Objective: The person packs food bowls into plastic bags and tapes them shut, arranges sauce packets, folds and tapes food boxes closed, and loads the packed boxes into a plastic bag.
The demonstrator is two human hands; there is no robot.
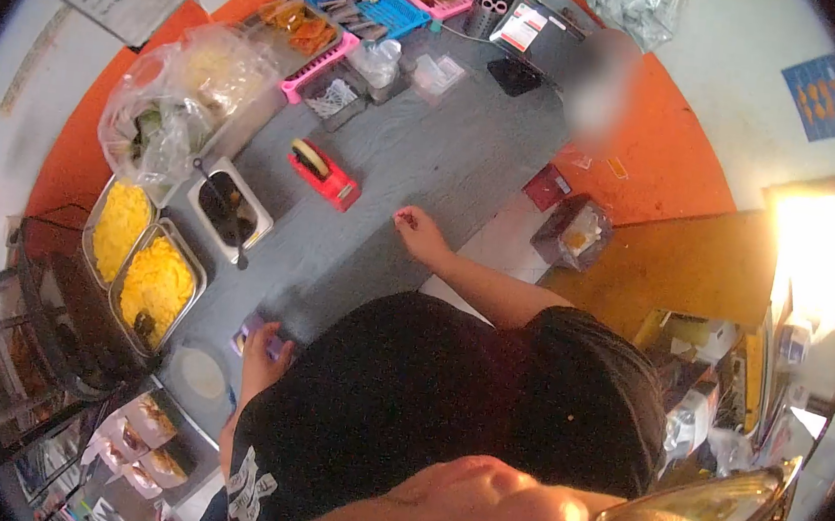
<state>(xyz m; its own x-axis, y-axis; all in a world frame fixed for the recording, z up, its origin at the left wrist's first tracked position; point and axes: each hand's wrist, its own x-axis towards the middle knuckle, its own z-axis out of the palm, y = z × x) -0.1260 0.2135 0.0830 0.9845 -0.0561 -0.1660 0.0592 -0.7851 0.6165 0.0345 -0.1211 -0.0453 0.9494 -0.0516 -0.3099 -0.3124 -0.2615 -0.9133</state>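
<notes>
Holding a small purple item (249,330) in the head view, the left grip (262,356) is closed on it with fingers bent around its sides, over the grey desk (428,151) and close beside the person's black shirt (404,400). Near this grip, on the side away from the right one, lies a round pale disc (199,373). Past the left grip stands a metal pan (181,317) heaped with yellow food (157,274), and a second heap of yellow food (123,217) sits in another pan just beyond.

The right grip (420,236), well apart from the left, has its fingers curled above the desk; whether it holds anything cannot be told. Nearest to it is a red tape dispenser (334,187) with a yellowish roll (310,158), bare desk lying between. On the dispenser's far side from the right grip is a tray of dark contents (254,201). Well beyond the right grip, toward the back, are a flat black device (514,76), a blue basket (400,25) and a dark cup of black sticks (485,18)
</notes>
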